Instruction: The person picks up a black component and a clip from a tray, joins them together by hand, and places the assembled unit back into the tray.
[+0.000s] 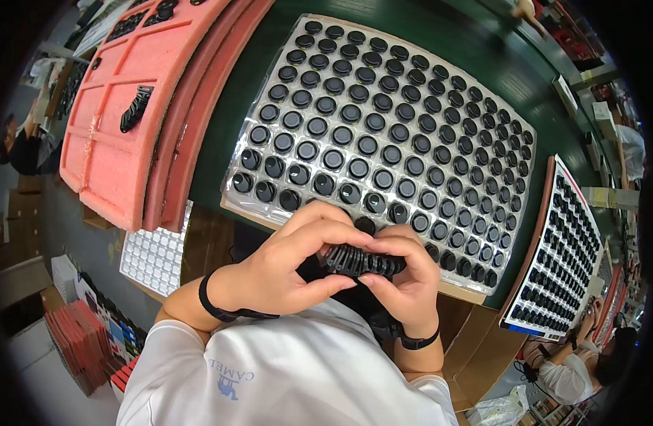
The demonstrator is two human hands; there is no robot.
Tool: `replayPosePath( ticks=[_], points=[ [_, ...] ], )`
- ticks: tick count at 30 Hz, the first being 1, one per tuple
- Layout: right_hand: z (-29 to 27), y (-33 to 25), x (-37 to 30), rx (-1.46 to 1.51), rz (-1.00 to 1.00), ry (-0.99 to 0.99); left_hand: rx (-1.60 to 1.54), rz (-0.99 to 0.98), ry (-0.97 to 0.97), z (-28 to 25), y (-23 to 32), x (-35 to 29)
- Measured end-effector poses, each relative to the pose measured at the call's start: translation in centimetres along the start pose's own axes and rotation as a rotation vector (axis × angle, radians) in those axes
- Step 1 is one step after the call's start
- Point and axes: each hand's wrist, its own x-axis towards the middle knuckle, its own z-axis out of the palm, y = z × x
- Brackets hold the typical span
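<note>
Between my two hands, close to my chest, is a black ribbed part (362, 264), slightly bent, with a row of slats along it. My left hand (287, 259) is closed round its left end, thumb below and fingers above. The other end is gripped by my right hand (409, 273), thumb tip and fingers pressed on it. Both thumbs nearly meet at its middle. Just beyond my fingers lies a large clear plastic tray (231, 199) with many round black caps (358, 167) in rows. My fingers cover part of its near edge.
Pink foam trays (77, 153) are stacked at the left; a similar ribbed black piece (135, 110) lies on top. A white tray (150, 255) sits below them. At the right stands a board of black parts (557, 263). Another person (571, 373) works at the lower right.
</note>
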Motion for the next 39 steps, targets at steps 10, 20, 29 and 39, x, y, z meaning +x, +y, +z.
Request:
replayPosePath(
  ticks=[10, 20, 29, 39],
  points=[
    [0.1, 0.5, 0.2, -0.062, -0.190, 0.007, 0.213, 0.255, 0.001, -0.3, -0.5, 0.4],
    [0.4, -0.8, 0.2, -0.163, -0.161, 0.021, 0.215, 0.174, -0.017, -0.4, 0.2, 0.6],
    [0.5, -1.7, -0.5, 0.005, 0.001, 0.032, -0.119, -0.151, -0.083, -0.3, -1.5, -0.3],
    [0.5, -1.5, -0.2, -0.207, -0.092, -0.117, -0.122, -0.062, -0.365, 0.3, -2.1, 0.2]
  ],
)
